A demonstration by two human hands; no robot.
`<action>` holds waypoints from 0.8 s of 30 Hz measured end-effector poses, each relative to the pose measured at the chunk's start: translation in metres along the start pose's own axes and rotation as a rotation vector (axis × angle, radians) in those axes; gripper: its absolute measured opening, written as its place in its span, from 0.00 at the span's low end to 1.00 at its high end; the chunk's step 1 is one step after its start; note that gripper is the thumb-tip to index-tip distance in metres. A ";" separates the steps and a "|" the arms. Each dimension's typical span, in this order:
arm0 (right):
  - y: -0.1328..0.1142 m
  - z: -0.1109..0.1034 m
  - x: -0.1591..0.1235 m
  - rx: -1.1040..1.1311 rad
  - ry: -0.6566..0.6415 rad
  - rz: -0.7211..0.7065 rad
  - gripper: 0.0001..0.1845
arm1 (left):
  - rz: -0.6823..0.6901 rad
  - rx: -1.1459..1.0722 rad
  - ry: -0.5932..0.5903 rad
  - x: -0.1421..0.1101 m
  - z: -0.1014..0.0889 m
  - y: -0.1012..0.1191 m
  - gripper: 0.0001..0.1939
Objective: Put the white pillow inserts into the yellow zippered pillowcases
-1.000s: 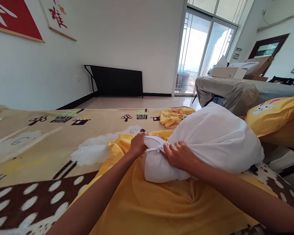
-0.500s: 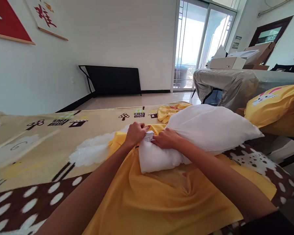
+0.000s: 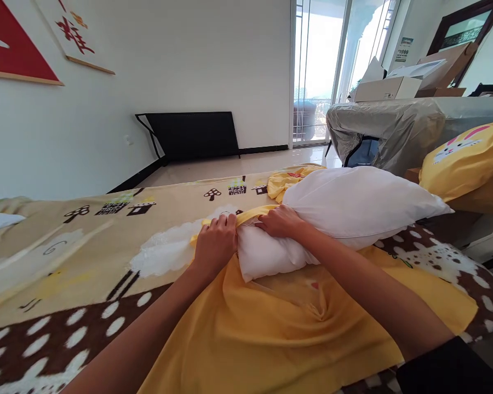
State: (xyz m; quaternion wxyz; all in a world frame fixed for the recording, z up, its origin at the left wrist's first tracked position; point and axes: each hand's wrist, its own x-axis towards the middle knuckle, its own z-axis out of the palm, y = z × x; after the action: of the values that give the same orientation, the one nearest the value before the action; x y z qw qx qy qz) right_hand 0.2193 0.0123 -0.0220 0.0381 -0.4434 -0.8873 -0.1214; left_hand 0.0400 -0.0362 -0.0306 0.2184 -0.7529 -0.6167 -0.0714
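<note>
A white pillow [image 3: 353,205] lies in front of me, its near end resting on a yellow pillowcase [image 3: 246,328] spread over the bed. My left hand [image 3: 218,238] is closed on the gathered yellow fabric at the pillow's left end. Its fingers curl over the cloth. My right hand [image 3: 281,221] grips the white pillow near its left end, fingers bent and partly hidden at the fold. A band of yellow fabric runs between the two hands along the pillow's far side.
Under everything is a patterned blanket [image 3: 176,200]. A crumpled yellow cloth [image 3: 277,185] lies beyond the pillow. At right sits a yellow pillow with a rabbit face [image 3: 468,161], near a plastic-covered table [image 3: 390,117] bearing boxes [image 3: 388,88]. A black folded frame [image 3: 197,134] leans on the wall.
My left hand has shifted slightly left and down, now with its back turned up, drawing the yellow fabric along the pillow's end. My right hand stays on the pillow. The view has tilted slightly.
</note>
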 end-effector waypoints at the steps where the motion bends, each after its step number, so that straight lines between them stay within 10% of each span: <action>1: 0.000 0.000 0.000 0.001 0.000 0.001 0.24 | -0.065 -0.035 -0.064 -0.004 0.004 -0.003 0.14; 5: -0.001 0.002 0.000 0.014 -0.019 0.021 0.24 | -0.199 -0.165 -0.448 -0.017 0.013 -0.004 0.18; 9: -0.004 0.002 -0.004 0.008 -0.012 0.040 0.24 | -0.132 -0.166 -0.548 -0.020 -0.001 0.000 0.19; 17: -0.023 0.006 -0.024 -0.093 0.066 0.085 0.20 | -0.152 -0.258 -0.292 0.000 -0.074 -0.026 0.11; 24: -0.025 -0.021 -0.047 -0.199 0.104 -0.004 0.20 | -0.220 -0.456 -0.102 0.012 -0.081 -0.020 0.10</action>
State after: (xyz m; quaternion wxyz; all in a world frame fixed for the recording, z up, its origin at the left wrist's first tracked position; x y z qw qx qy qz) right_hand 0.2268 -0.0445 -0.0144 0.0396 -0.4361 -0.8686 -0.2319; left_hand 0.0362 -0.0557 0.0511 0.0024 -0.7136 -0.6732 -0.1939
